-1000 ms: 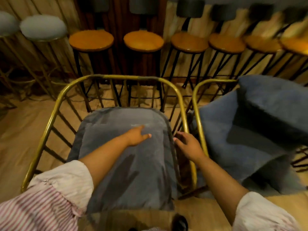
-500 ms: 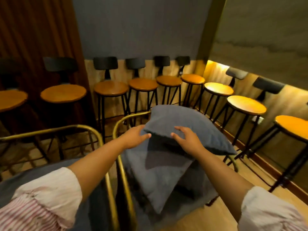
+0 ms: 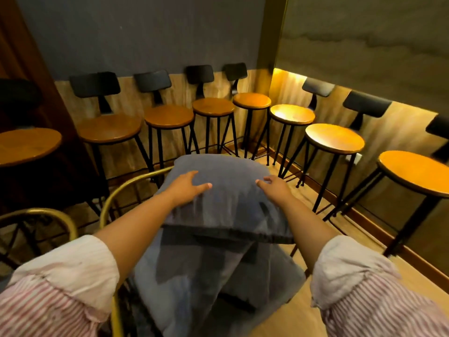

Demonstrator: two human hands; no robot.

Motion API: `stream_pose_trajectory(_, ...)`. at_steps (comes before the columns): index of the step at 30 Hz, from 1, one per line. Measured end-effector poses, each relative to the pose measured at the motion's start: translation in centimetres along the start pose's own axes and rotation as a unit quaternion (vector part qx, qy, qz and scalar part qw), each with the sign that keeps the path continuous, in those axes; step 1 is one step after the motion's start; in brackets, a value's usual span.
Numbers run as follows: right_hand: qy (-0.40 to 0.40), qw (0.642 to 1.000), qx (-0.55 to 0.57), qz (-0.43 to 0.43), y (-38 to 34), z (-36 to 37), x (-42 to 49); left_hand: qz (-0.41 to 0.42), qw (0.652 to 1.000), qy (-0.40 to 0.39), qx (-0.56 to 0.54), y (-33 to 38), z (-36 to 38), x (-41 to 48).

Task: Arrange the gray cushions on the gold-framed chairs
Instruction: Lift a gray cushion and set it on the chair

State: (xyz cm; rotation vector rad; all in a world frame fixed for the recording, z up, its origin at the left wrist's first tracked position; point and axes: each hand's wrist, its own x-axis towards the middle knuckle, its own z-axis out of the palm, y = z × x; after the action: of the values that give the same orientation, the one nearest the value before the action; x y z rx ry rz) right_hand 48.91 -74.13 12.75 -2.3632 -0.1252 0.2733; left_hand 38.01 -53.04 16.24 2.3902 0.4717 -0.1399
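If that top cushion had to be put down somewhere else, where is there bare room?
The round wooden stool seats along both walls are bare, for instance the nearest one on the right and the lit one. Open floor lies right of the chair. The gold-framed chair itself is crowded: the top cushion, under both hands, sits on more cushions.

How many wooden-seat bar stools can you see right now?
8. Back wall: far-left stool, second stool, third stool, fourth stool, corner stool. Right wall: lit stool, middle stool, nearest stool. Others may sit out of frame.
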Motion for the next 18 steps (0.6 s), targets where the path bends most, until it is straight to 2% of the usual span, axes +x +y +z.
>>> stream_pose_trajectory(3,-0.035,0.996,-0.040,0.066,1.2,1.6,4.8,-0.101,0.994,-0.025,0.032,-1.8,0.6,6.5)
stream_pose_trajectory(6,-0.042,0.992,-0.006,0.119,2.4,3.2,9.1,-0.200,0.978,-0.030,0.054,-4.1,1.8,12.2)
stream_pose_trajectory(12,-0.026,0.971,0.136,0.195,4.7,4.9,16.5,-0.236,0.971,0.016,-0.016,-5.9,2.1,18.5)
stream_pose_trajectory(15,-0.018,0.944,0.234,0.231,6.7,5.3,18.0,-0.239,0.963,0.031,-0.121,-7.7,2.2,20.1)
stream_pose_trajectory(18,-0.051,0.926,0.260,0.268,9.0,5.3,18.3,-0.264,0.939,0.036,-0.219,-9.2,2.4,20.5)
